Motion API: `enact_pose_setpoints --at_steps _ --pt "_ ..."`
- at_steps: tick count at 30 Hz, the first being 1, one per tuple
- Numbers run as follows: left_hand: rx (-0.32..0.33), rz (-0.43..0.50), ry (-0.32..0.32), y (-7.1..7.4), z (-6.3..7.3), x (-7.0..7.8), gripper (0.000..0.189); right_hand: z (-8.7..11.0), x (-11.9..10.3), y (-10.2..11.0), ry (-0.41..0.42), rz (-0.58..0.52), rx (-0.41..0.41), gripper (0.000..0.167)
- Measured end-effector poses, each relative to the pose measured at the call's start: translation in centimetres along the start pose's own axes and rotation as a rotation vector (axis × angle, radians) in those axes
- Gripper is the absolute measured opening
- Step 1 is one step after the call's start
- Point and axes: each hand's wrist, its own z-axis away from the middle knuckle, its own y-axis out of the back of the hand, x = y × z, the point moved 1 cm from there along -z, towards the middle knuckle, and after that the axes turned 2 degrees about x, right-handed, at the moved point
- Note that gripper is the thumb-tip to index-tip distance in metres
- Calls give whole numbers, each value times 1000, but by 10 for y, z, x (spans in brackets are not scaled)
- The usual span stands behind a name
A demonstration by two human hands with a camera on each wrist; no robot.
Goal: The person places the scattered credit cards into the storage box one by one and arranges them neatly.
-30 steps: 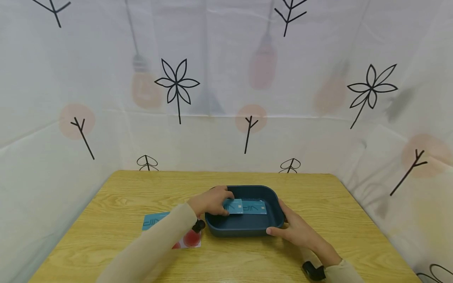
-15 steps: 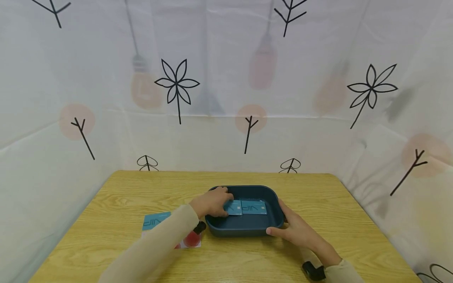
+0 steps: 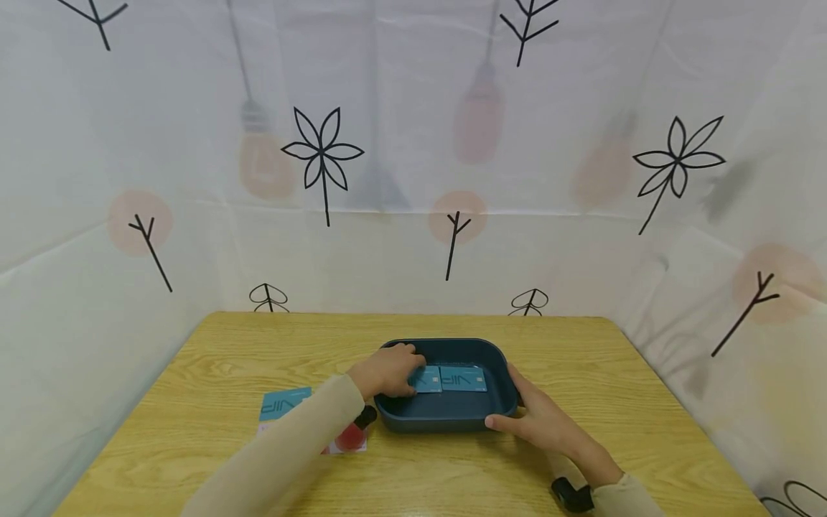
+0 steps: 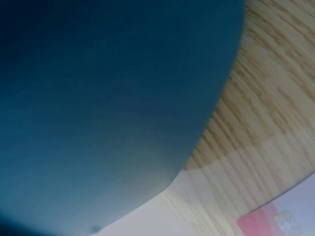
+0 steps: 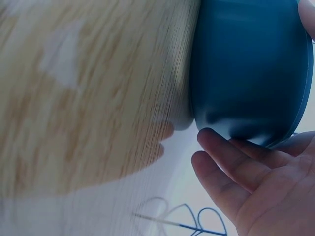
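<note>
Steadying the dark blue tray (image 3: 446,426) is your right hand (image 3: 549,424), thumb over the near rim, fingers against the outer wall at the right end: a grasp, and a sensible one! Across to your left hand (image 3: 386,370), inside the tray's left end, thumb and fingers bent around the left blue card (image 3: 427,380), apparently pinching its long edges; your fingers hide part of it, and the left wrist view offers only tray wall, table (image 3: 562,352) and a corner of a pink-and-white card (image 4: 275,217), so the exact contact is out of sight. The card lies on the tray floor, its short end right up beside the blue VIP card (image 3: 463,379), too close to tell whether they touch. Featherlight stuff, this: thin, likely stiff plastic, tough but slick, and flat on that smooth floor it gives fingertips almost nothing to get under. The long edges look your best hold, thumb near, fingers far, pressed lightly, because a hard squeeze could bow it or shoot it loose. The tray looks rigid, smooth and fairly light; gentle bracing at that rounded right end should stop it sliding.
</note>
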Motion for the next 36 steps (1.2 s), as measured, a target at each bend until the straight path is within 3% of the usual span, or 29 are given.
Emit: enact_pose_setpoints --at_steps 36 --pt "-2 3 -8 -3 -3 -1 49 -1 -1 0 4 -17 -10 109"
